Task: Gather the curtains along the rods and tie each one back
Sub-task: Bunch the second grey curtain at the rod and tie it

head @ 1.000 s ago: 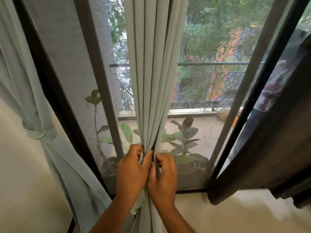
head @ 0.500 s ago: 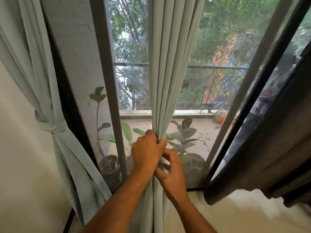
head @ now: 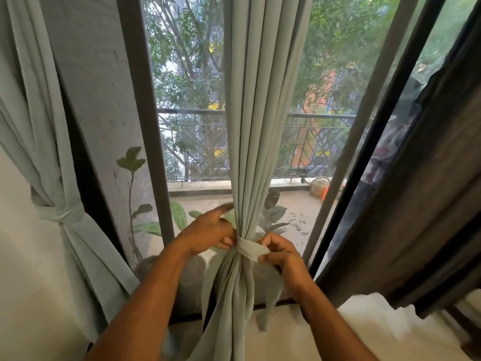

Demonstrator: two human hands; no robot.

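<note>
Green curtain (head: 256, 126) bunched | tie band (head: 248, 249) wrapped | right hand (head: 282, 259) pinches band

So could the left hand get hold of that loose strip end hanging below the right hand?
Probably yes, though the gathered middle curtain hangs between the left hand and the strip end, so it would have to reach around. The right hand is nearer.

Soft daylight comes through the window (head: 192, 100), backlighting dimmer indoor surfaces; no harsh glare, wide-angle bending slants frame lines at the edges, left hand (head: 208, 231) fingertips motion-blurred, dark curtain (head: 429, 191) at right underexposed.
</note>
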